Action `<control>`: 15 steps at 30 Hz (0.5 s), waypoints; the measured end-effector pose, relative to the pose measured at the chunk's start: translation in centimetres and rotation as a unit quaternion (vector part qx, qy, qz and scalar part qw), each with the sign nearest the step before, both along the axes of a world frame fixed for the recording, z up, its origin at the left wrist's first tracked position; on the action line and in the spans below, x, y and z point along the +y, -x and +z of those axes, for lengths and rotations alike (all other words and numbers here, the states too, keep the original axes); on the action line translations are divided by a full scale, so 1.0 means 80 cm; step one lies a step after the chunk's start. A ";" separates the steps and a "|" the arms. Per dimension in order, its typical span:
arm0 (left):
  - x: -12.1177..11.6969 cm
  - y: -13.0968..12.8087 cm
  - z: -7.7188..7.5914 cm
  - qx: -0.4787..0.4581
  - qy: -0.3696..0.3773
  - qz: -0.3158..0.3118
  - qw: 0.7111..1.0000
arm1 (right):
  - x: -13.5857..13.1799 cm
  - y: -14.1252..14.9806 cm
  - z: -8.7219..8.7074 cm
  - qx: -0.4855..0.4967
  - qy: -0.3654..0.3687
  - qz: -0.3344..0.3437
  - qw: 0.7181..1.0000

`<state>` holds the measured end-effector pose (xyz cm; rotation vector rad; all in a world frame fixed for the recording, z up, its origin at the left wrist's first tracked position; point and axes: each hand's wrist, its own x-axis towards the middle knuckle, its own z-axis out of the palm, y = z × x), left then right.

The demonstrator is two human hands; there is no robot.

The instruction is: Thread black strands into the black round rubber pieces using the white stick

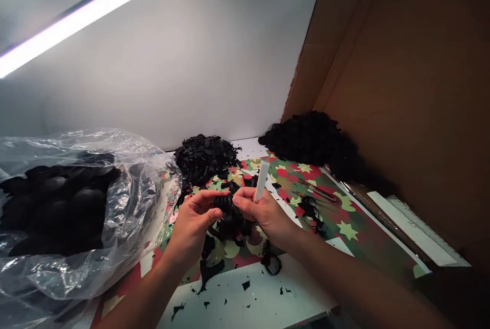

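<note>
Between thumb and fingers, my left hand (196,219) grips a small black ribbed piece (223,202), which looks like rubber. My right hand (264,211) is closed around a white flat-sided handle (261,182) that points up and away. Its fingertips meet the right side of the black piece, and whatever lies at the handle's lower end is hidden in the fist. Below both hands is a heap of black scraps (233,228). A black ring-shaped scrap (272,264) lies near my right wrist.
At left, an open clear plastic bag (130,206) holds black rounded pieces (53,211). Black shreds (204,158) and a larger dark pile (314,140) stand at the back. Tweezers (317,190) lie at right on the patterned sheet (281,171). A cardboard wall (401,89) bounds the right.
</note>
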<state>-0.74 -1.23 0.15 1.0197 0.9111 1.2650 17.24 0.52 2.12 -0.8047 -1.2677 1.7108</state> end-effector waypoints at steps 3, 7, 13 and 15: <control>0.001 0.002 0.004 0.052 -0.032 0.011 0.998 | -0.001 0.000 -0.002 -0.007 -0.001 -0.009 1.000; 0.002 0.011 0.014 0.229 -0.155 0.052 0.960 | 0.000 0.000 -0.005 -0.019 0.005 -0.016 1.000; 0.000 0.017 0.020 0.257 -0.175 0.036 0.950 | 0.000 0.001 0.000 0.012 0.027 -0.006 1.000; -0.001 0.015 0.019 0.229 -0.154 0.035 0.960 | -0.001 0.002 0.002 0.025 0.037 0.003 0.999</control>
